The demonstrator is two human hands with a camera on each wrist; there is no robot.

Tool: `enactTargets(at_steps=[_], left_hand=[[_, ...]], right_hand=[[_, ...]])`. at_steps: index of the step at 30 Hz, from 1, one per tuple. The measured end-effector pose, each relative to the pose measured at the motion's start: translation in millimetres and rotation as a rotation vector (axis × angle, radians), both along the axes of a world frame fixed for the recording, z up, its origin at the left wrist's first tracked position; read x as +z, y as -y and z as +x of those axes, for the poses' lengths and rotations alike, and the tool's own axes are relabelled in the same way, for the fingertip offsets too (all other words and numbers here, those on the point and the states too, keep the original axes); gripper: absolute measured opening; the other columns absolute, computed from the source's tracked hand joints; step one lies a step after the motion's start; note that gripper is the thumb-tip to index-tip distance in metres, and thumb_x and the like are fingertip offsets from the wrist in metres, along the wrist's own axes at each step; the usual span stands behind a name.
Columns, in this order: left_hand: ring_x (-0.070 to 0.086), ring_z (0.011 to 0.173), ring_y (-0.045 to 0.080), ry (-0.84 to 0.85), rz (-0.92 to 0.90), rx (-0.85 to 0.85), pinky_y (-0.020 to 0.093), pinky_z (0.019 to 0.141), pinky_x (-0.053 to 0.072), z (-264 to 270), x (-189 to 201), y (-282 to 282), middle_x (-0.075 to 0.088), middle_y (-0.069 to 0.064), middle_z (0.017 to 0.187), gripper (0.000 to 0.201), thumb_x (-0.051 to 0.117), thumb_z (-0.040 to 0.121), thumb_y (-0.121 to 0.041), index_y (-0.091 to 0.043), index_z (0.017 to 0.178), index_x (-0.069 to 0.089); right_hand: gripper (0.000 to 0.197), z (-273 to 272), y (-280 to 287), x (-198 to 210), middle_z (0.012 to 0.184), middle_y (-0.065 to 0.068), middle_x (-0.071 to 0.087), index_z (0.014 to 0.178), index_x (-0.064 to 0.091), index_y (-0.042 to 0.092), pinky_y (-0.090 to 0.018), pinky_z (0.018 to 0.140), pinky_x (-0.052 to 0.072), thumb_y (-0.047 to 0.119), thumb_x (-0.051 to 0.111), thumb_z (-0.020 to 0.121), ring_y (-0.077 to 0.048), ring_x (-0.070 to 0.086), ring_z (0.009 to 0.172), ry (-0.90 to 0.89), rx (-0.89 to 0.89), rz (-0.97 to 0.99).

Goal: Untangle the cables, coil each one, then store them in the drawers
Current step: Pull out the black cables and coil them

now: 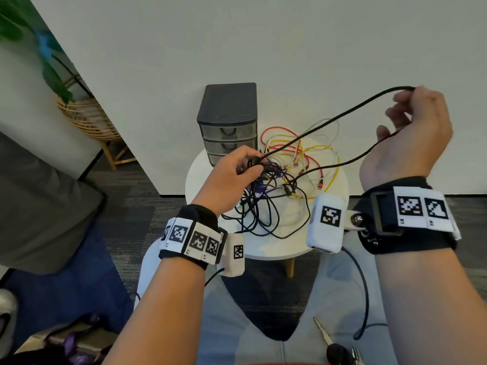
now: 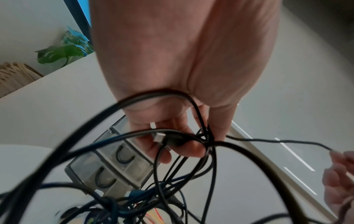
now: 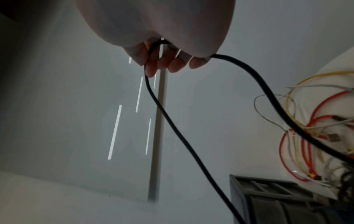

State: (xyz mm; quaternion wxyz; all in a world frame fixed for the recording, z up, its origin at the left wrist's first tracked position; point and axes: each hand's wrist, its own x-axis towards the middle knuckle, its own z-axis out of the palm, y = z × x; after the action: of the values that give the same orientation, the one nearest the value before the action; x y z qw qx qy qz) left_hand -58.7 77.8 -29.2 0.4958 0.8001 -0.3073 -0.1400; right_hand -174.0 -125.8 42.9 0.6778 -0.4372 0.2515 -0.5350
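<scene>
Standing against a white wall, the round white surface (image 1: pixel 329 241) carries tangled cables (image 1: pixel 287 164) and, at eleven o'clock, a drawer unit (image 1: pixel 228 119). Left hand (image 1: pixel 232 177) and right hand (image 1: pixel 411 138) each keep a grip clamped on the black cable (image 1: pixel 342 114); grey carpet (image 1: pixel 137 206) lies below.

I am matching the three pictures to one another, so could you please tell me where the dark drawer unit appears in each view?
Head: the drawer unit stands upper centre, at the back of the round white table.
Left wrist: lower left of centre, tilted, two clear drawer fronts showing behind black cables.
Right wrist: bottom right corner, only its dark frame.
Shared landmark: the black cable running between both hands.
</scene>
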Motion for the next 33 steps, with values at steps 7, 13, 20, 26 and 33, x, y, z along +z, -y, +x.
enactTargets(at_steps=[7,13,20,26,33], left_hand=[[0.066,0.092,0.005,-0.007,-0.030,0.100,0.030,0.090,0.056,3,-3,-1,0.069,-0.011,0.099,0.015,0.057,0.103,-0.021,-0.024,0.115,0.065],[0.067,0.090,0.000,-0.024,-0.040,0.120,0.024,0.087,0.054,3,-5,-2,0.070,-0.012,0.098,0.019,0.058,0.102,-0.020,-0.024,0.118,0.067],[0.072,0.086,0.008,-0.153,-0.158,0.264,0.026,0.085,0.059,14,-10,-16,0.068,0.015,0.112,0.026,0.052,0.101,0.001,-0.011,0.118,0.068],[0.072,0.102,0.014,-0.221,-0.188,0.256,0.023,0.082,0.059,8,-12,-12,0.066,0.009,0.115,0.030,0.049,0.101,0.004,-0.015,0.120,0.064],[0.070,0.101,0.008,-0.188,-0.113,0.249,0.032,0.095,0.057,7,-12,-10,0.062,0.002,0.131,0.040,0.046,0.103,0.000,-0.020,0.137,0.052]], right_hand=[[0.026,-4,3,15,0.092,-0.007,0.073,0.070,0.037,0.018,-0.032,0.086,0.039,0.016,0.040,0.096,-0.020,0.069,0.114,0.314,0.366,0.174],[0.035,-10,-3,20,0.072,-0.007,0.063,0.064,0.034,0.018,-0.033,0.090,0.052,0.021,0.038,0.099,-0.024,0.069,0.083,0.451,0.645,0.311],[0.027,-19,8,22,0.047,0.005,0.018,0.071,0.048,0.019,-0.025,0.044,0.021,0.030,0.047,0.095,-0.013,0.009,0.041,0.309,0.605,0.285],[0.023,-2,-1,-18,0.044,0.003,0.016,0.068,0.048,0.018,-0.022,0.040,0.015,0.018,0.043,0.091,-0.014,0.008,0.040,-0.010,0.576,0.200],[0.007,19,-6,-88,0.044,0.004,0.027,0.068,0.050,0.015,-0.022,0.041,0.023,0.018,0.049,0.074,-0.013,0.019,0.039,-0.364,0.526,0.098]])
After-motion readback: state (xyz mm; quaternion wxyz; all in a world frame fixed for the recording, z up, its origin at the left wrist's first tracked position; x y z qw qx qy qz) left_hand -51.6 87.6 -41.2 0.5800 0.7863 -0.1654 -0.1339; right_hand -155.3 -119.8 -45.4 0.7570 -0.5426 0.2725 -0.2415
